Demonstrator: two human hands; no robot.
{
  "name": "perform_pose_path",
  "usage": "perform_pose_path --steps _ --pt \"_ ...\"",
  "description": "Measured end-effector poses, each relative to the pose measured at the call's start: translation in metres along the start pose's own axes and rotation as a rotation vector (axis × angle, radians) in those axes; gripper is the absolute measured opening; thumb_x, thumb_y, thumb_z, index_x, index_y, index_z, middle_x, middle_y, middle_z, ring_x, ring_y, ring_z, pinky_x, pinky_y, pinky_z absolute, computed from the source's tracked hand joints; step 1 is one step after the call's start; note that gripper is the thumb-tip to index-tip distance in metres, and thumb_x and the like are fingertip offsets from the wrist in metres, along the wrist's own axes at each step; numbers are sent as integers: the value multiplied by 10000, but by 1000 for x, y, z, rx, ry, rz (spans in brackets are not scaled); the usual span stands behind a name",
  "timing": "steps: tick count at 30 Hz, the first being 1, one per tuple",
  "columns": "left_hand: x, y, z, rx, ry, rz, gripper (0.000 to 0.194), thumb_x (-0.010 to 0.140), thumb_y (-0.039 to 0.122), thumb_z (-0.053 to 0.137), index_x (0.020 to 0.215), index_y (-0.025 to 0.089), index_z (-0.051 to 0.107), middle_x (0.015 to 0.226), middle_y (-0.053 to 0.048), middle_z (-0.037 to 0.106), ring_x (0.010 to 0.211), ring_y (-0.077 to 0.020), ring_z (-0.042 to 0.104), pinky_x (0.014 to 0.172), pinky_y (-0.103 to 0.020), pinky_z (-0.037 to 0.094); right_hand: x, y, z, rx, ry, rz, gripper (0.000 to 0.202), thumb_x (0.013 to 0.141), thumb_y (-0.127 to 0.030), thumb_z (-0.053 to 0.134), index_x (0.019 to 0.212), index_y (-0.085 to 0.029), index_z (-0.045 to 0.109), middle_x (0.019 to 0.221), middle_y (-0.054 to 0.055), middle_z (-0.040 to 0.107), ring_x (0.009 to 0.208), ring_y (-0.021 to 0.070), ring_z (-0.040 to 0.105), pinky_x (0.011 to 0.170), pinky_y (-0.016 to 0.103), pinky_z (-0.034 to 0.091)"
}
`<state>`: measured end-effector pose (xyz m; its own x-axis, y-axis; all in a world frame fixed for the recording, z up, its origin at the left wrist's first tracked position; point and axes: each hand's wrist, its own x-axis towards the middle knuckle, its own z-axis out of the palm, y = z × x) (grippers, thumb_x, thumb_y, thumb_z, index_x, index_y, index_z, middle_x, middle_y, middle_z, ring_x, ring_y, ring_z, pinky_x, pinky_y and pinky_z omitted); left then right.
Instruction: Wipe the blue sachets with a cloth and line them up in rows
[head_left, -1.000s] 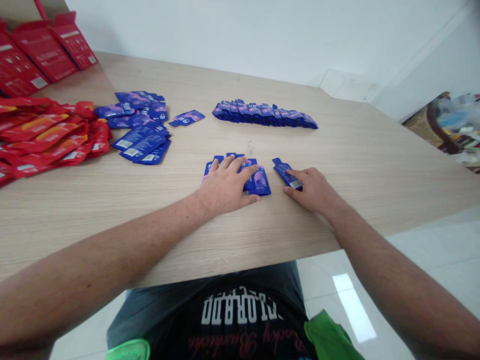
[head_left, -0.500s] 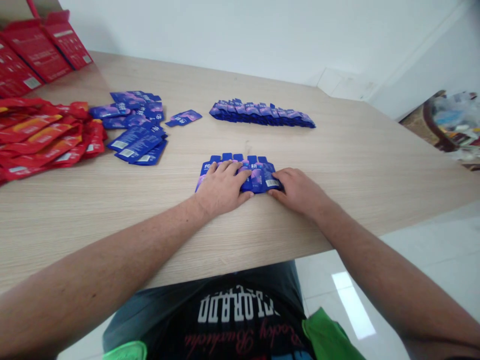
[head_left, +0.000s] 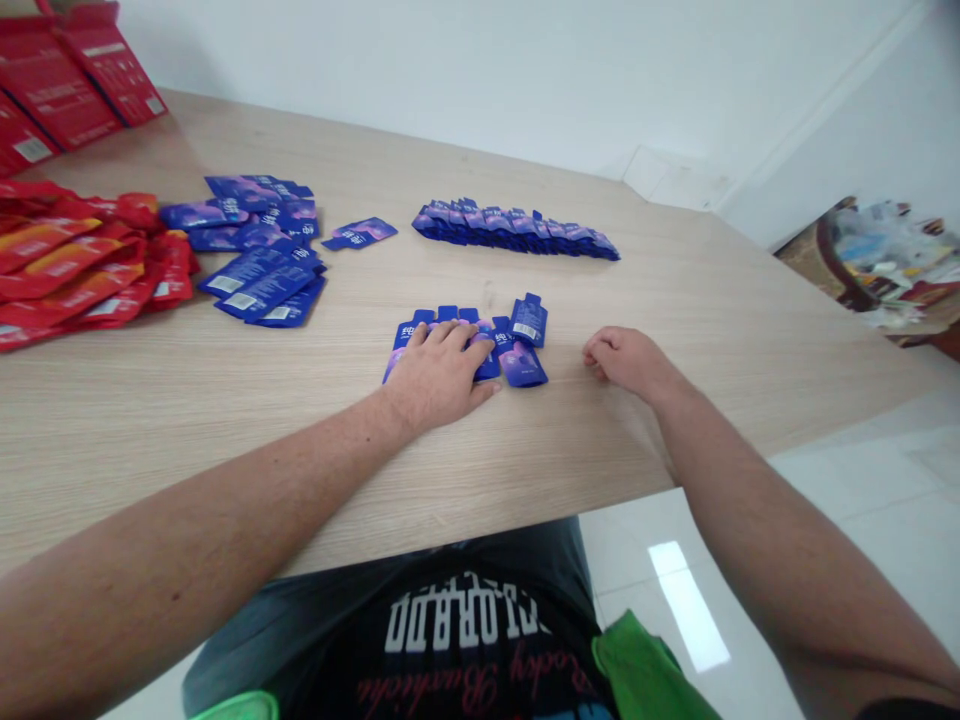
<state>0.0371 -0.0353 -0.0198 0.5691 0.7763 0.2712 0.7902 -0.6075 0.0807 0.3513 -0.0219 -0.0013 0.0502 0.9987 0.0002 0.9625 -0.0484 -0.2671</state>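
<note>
My left hand (head_left: pixel 442 372) lies flat across a row of blue-purple sachets (head_left: pixel 401 345), its fingers spread over their printed fronts. The tabs of several sachets stick out beyond the fingertips. At the row's right end, one blue sachet (head_left: pixel 523 362) lies face up. Another sachet (head_left: pixel 529 320), back side up with its barcode showing, overlaps its top. Apart from them, to the right, my right hand (head_left: pixel 626 360) rests over the bare tabletop with its fingers curled in; nothing shows in it.
Further back lies a long overlapped row of blue sachets (head_left: pixel 517 232). One single sachet (head_left: pixel 360 234) is left of it, then a loose blue pile (head_left: pixel 262 270). Red sachets (head_left: pixel 82 265) and red cartons (head_left: pixel 82 75) occupy the left side. A wall (head_left: pixel 465 70) borders the table.
My right hand has let go of the row's right end and moved right, its fingers curling. The barcoded sachet now sits higher, askew over its neighbour. My left hand stays on the row.
</note>
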Motion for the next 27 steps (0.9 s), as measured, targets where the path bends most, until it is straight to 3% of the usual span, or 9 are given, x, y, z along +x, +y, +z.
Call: perform_pose_path --steps 3,6,8,10,12,15,20,24,27 --pt "0 0 1 -11 5 1 589 945 603 500 1453 305 497 1525 -103 482 1424 -375 385 1160 -627 297 8 -2 -5 47 62 13 410 997 -464 429 1226 -176 612 905 76 760 704 189 690 667 311 517" --pt "0 0 1 -5 7 13 578 953 599 491 1468 336 479 1528 -95 480 1424 -377 387 1150 -637 304 22 -28 -5 40 143 -69 497 950 -531 529 1294 -178 594 1050 123 737 945 249 695 853 381 529" --pt "0 0 0 7 8 25 568 958 599 480 1453 322 498 1526 -103 481 1421 -383 388 1144 -645 308 33 -53 0 -10 198 -210 563 908 -561 589 1315 -172 603 1197 165 685 1073 286 662 955 415 506" --pt "0 0 0 15 2 33 568 960 600 473 1443 304 512 1525 -113 480 1420 -388 388 1138 -647 313 44 -78 8 -98 150 -282 676 863 -648 608 1338 -166 600 1266 199 639 1138 331 632 992 454 491" --pt "0 0 0 18 -7 32 570 960 601 471 1438 296 520 1522 -118 482 1419 -388 388 1139 -645 309 53 -98 16 -196 62 -253 755 803 -689 648 1329 -150 607 1286 233 616 1155 384 615 982 505 489" --pt "-1 0 -1 17 -3 28 558 961 593 470 1426 292 534 1505 -120 498 1414 -382 394 1147 -638 296 63 -112 23 -259 7 -192 688 784 -566 707 1294 -112 624 1243 268 636 1118 420 626 934 539 498" --pt "0 0 0 5 6 37 550 950 595 486 1411 301 544 1480 -119 516 1400 -375 411 1140 -630 301 70 -98 9 -208 24 -181 588 798 -291 697 1358 -146 591 1186 199 706 1094 351 651 950 470 498" --pt "0 -1 2 -7 17 41 538 954 592 481 1398 297 553 1479 -114 518 1398 -378 409 1139 -638 298 59 -62 -10 -131 68 -122 624 796 -204 677 1408 -200 558 1234 158 699 1094 336 662 951 461 508" --pt "0 -1 3 -23 20 44 535 952 582 486 1398 294 555 1483 -115 514 1398 -381 407 1140 -641 294 36 -30 -12 -46 65 -30 680 834 -217 645 1485 -160 459 1158 162 717 968 294 703 845 435 564"
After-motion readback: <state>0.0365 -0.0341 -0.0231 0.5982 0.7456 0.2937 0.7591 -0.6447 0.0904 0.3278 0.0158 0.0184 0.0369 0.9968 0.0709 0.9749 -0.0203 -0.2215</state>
